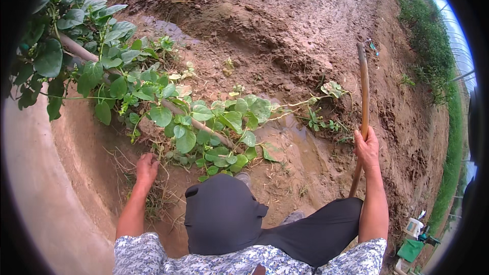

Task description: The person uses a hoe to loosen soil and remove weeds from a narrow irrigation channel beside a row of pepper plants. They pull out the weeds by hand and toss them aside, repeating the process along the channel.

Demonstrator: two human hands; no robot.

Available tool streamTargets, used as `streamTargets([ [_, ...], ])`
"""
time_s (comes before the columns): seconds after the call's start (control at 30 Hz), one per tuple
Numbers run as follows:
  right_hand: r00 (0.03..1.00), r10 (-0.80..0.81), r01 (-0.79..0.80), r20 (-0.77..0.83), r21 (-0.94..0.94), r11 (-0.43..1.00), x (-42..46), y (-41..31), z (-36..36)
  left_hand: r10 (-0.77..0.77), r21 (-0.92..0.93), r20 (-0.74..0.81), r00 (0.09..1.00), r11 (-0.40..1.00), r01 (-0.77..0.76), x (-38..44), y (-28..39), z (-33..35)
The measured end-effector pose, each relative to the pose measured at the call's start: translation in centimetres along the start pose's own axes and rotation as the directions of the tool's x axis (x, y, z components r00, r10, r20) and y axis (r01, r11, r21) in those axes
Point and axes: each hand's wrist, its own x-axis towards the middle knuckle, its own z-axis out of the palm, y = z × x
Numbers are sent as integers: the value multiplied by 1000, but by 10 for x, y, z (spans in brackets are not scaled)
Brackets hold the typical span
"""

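My right hand point(367, 148) grips a wooden pole point(364, 84), which stands nearly upright beside my right knee. Its lower end is hidden behind my leg. On the other side, my left hand point(147, 169) reaches to the base of a leafy vine point(187, 141) that looks like Malabar spinach. The fingers are curled beside dry stems point(162, 177); whether a stem is between them cannot be told. Green leaves and small flower spikes partly cover a slanting stick point(200, 125) that runs through the vine. A thin, bare shoot point(294, 104) trails off to the right.
Wet, lumpy soil point(267, 42) stretches ahead, with a puddle point(168, 28) at the upper left. A pale curved wall point(38, 172) borders my left side. At right are tall green plants point(424, 42), a white container point(413, 227) and a green object point(410, 250).
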Motion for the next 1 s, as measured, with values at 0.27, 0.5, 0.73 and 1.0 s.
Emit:
streamTargets([
  [0.27, 985, -150, 131, -86, -198, 971, -3, 20, -13, -38, 76, 166, 985, 997, 25, 14, 48, 19],
  [0.5, 921, -291, 241, -259, -210, 948, -13, -12, -45, 122, 56, 164, 979, 990, -133, 10, 60, 49],
  [0.73, 962, 98, -135, -255, -132, 982, -34, 50, -114, 189, -147, 261, 947, 977, -155, 11, 73, 67],
  [1.0, 904, 383, -401, -190, -65, 914, -56, 79, -132, 222, -62, 366, 904, 975, -214, 7, 101, 68],
])
